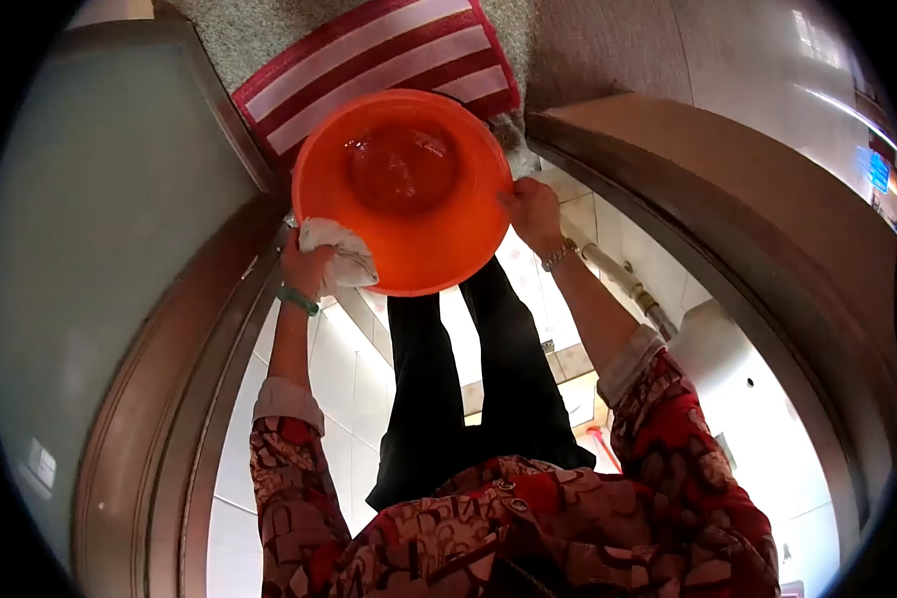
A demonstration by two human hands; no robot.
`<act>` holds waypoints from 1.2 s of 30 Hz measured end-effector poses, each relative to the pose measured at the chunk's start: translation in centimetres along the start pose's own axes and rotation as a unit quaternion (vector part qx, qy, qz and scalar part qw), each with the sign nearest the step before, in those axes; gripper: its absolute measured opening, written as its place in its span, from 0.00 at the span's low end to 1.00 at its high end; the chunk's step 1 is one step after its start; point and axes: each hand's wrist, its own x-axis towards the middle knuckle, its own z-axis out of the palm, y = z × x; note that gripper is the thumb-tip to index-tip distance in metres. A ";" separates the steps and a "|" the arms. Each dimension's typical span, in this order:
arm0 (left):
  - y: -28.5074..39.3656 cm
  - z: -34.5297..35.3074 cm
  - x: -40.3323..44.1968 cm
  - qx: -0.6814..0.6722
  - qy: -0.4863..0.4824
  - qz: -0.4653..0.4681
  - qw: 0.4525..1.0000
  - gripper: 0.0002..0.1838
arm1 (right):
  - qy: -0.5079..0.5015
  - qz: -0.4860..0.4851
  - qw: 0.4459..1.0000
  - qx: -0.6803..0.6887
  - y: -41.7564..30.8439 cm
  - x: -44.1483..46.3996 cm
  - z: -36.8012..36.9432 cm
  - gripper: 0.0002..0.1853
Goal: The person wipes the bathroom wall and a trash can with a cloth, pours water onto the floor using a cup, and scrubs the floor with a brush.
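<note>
Head view: left hand (307, 263) closed on white cloth (341, 255) at orange basin (402, 244)'s left rim, right hand (536, 215) gripping opposite rim; moving calls for level support.

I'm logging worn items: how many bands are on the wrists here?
2. One is a green bangle, just behind the left hand; the other is a metallic band, just behind the right hand. Neither wrist's underside shows.
</note>
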 end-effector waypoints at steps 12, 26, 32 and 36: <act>-0.1 0.9 -7.3 -0.002 0.057 0.159 0.986 0.29 | -0.037 0.042 0.983 0.173 -1.7 -16.1 -4.4 0.17; 7.2 3.7 -16.6 -0.084 -0.082 0.174 0.978 0.36 | 0.308 0.044 0.871 0.380 -6.7 -31.6 -12.6 0.09; 15.1 9.7 -26.0 -0.182 -0.170 0.250 0.936 0.38 | 0.442 0.124 0.771 0.440 0.5 -29.4 -22.3 0.21; 17.0 15.0 -28.8 -0.141 -0.233 0.374 0.887 0.35 | 0.503 0.061 0.708 0.492 1.0 -25.1 -25.6 0.24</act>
